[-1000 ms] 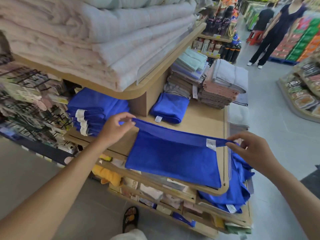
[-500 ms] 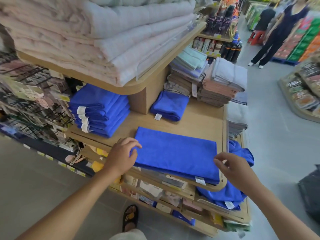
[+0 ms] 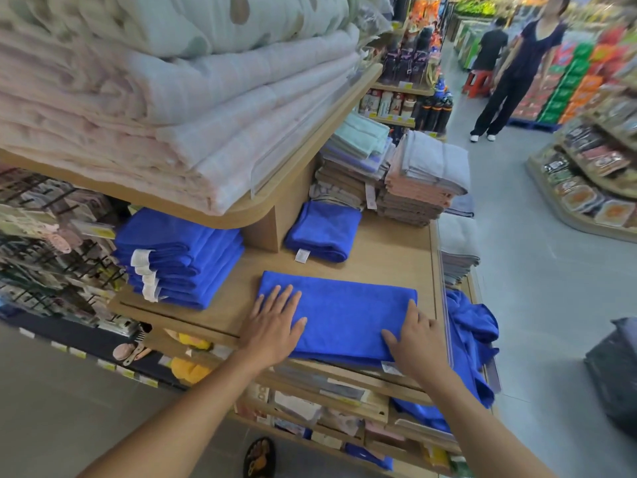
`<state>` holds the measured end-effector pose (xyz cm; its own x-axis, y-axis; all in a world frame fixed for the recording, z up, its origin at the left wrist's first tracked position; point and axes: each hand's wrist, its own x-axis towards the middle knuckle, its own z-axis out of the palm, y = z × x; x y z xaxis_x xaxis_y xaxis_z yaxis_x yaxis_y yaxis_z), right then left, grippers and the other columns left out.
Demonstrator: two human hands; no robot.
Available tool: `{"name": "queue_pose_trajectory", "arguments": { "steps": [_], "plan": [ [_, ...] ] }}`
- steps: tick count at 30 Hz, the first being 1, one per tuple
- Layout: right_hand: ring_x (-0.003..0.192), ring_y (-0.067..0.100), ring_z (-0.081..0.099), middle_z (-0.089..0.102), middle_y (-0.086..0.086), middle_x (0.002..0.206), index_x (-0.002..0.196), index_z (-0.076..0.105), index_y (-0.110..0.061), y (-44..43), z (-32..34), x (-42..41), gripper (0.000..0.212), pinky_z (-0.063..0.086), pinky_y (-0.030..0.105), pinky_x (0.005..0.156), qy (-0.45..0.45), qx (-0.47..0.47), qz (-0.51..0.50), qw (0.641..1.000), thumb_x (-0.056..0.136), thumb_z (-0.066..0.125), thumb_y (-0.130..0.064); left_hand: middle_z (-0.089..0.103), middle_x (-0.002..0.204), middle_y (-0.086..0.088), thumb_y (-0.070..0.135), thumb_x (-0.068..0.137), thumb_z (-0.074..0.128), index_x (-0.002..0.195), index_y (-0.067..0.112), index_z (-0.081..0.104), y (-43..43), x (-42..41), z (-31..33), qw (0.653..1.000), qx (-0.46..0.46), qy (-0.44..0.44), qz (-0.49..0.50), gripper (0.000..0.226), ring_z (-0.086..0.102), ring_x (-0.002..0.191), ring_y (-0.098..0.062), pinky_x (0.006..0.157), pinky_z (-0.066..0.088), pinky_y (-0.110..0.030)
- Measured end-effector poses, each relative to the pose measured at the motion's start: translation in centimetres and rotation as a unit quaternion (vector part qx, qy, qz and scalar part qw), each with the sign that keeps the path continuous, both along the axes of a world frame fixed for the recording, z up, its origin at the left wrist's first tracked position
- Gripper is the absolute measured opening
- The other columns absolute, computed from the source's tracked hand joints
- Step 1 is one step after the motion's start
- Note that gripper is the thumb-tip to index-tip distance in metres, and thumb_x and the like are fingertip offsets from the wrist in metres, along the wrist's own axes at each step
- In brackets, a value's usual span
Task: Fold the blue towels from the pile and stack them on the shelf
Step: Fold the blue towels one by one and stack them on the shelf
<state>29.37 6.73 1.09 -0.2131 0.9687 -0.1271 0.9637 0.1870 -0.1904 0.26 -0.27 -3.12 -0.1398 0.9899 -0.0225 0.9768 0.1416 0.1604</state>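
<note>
A blue towel (image 3: 341, 315), folded into a long rectangle, lies flat on the wooden shelf (image 3: 389, 263). My left hand (image 3: 275, 322) rests flat on its left end with fingers spread. My right hand (image 3: 418, 343) presses flat on its right near corner, beside a white label. A stack of folded blue towels (image 3: 179, 257) sits at the shelf's left under the upper shelf. One more folded blue towel (image 3: 324, 231) lies further back. The unfolded blue pile (image 3: 472, 336) hangs off the shelf's right edge.
Thick pink and white blankets (image 3: 172, 108) fill the upper shelf overhead. Stacks of grey, pink and brown towels (image 3: 413, 181) stand at the back right. Lower shelves hold packaged goods. A person (image 3: 517, 74) stands in the aisle at the far right.
Both hands held the towel up by its top edge, then folded it down onto the shelf. Now they lie flat on it, pressing it smooth.
</note>
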Motion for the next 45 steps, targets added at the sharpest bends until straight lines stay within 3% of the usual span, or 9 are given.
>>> {"name": "queue_pose_trajectory", "arguments": {
  "steps": [5, 9, 15, 20, 22, 33, 37, 41, 45],
  "plan": [
    [0.113, 0.035, 0.058, 0.056, 0.019, 0.130, 0.147, 0.031, -0.003, 3.0, 1.0, 0.2, 0.076, 0.048, 0.040, 0.081, 0.099, -0.033, -0.102, 0.989, 0.096, 0.059, -0.053, 0.000, 0.171, 0.005, 0.059, 0.102, 0.019, 0.163, 0.025, 0.009, 1.8, 0.9, 1.4, 1.000, -0.017, -0.006, -0.018, 0.070, -0.008, 0.157, -0.015, 0.127, -0.002, -0.046],
    [0.067, 0.015, 0.056, 0.063, 0.005, 0.091, 0.112, 0.046, -0.008, 4.5, 1.6, -0.2, 0.039, 0.034, 0.029, 0.049, 0.104, -0.094, -0.145, 0.979, 0.096, 0.064, -0.039, -0.001, 0.170, 0.007, 0.070, 0.092, 0.005, 0.162, 0.028, 0.008, 2.1, 3.8, 1.4, 0.997, -0.012, -0.009, -0.072, 0.082, -0.010, 0.156, -0.013, 0.127, -0.005, -0.046],
    [0.064, 0.020, 0.052, 0.056, 0.006, 0.074, 0.086, 0.052, -0.008, 5.5, 2.4, -0.5, 0.017, 0.037, 0.031, 0.055, 0.206, -0.133, -0.196, 0.950, 0.088, 0.066, -0.018, -0.004, 0.171, 0.005, 0.068, 0.097, 0.007, 0.163, 0.027, 0.001, 1.8, 4.6, 0.5, 0.998, -0.013, 0.028, -0.063, 0.078, -0.012, 0.156, -0.016, 0.126, -0.005, -0.049],
    [0.102, 0.030, 0.065, 0.065, 0.009, 0.111, 0.113, 0.059, -0.010, 4.6, 4.2, 0.7, 0.042, 0.056, 0.044, 0.092, 0.457, -0.308, -0.324, 0.769, 0.084, 0.083, -0.028, -0.005, 0.171, 0.003, 0.067, 0.097, 0.007, 0.163, 0.025, 0.000, 1.8, 4.8, 0.4, 0.998, -0.011, 0.023, -0.062, 0.077, -0.013, 0.156, -0.017, 0.126, -0.005, -0.051],
    [0.111, 0.033, 0.066, 0.068, 0.012, 0.121, 0.121, 0.061, -0.009, 4.4, 5.1, 1.4, 0.050, 0.055, 0.047, 0.100, 0.480, -0.341, -0.325, 0.741, 0.082, 0.085, -0.030, -0.005, 0.171, 0.003, 0.066, 0.098, 0.008, 0.163, 0.025, 0.000, 1.8, 5.2, 0.4, 0.998, -0.013, 0.020, -0.061, 0.077, -0.014, 0.156, -0.018, 0.126, -0.004, -0.052],
    [0.080, 0.023, 0.066, 0.067, 0.008, 0.091, 0.097, 0.066, -0.014, 4.4, 10.7, -2.3, 0.011, 0.053, 0.032, 0.063, 0.543, -0.205, -0.194, 0.791, 0.089, 0.071, -0.019, -0.002, 0.171, 0.000, 0.062, 0.102, 0.013, 0.163, 0.023, 0.006, 2.6, 10.1, 1.1, 0.997, -0.028, 0.005, -0.069, 0.073, -0.009, 0.157, -0.023, 0.125, -0.005, -0.053],
    [0.067, 0.018, 0.067, 0.065, 0.007, 0.083, 0.094, 0.059, -0.012, 4.0, 11.5, -4.5, 0.015, 0.053, 0.028, 0.055, 0.517, -0.196, -0.147, 0.820, 0.088, 0.073, -0.015, 0.029, 0.165, 0.003, 0.049, 0.104, 0.031, 0.155, 0.025, 0.036, 2.8, 8.0, 2.8, 0.987, 0.052, -0.138, -0.058, 0.056, 0.017, 0.155, -0.018, 0.126, 0.010, -0.047],
    [0.046, 0.010, 0.059, 0.063, 0.008, 0.078, 0.092, 0.050, -0.015, 4.5, 12.4, -8.9, 0.030, 0.052, 0.024, 0.047, 0.473, -0.173, -0.111, 0.857, 0.084, 0.079, -0.015, 0.059, 0.140, -0.004, 0.019, 0.103, 0.050, 0.135, 0.014, 0.061, 1.7, 1.1, 3.8, 0.915, 0.204, -0.340, 0.075, 0.035, 0.049, 0.135, -0.020, 0.115, 0.035, -0.033],
    [0.054, 0.021, 0.054, 0.046, 0.014, 0.072, 0.074, 0.041, -0.014, 5.3, 12.1, -13.5, 0.036, 0.051, 0.028, 0.051, 0.397, -0.145, -0.054, 0.905, 0.082, 0.075, -0.010, 0.063, 0.133, 0.001, 0.021, 0.106, 0.040, 0.132, 0.020, 0.063, 1.3, -1.1, 3.3, 0.824, 0.131, -0.528, 0.161, 0.034, 0.057, 0.126, -0.017, 0.111, 0.042, -0.039]
  ]
}}
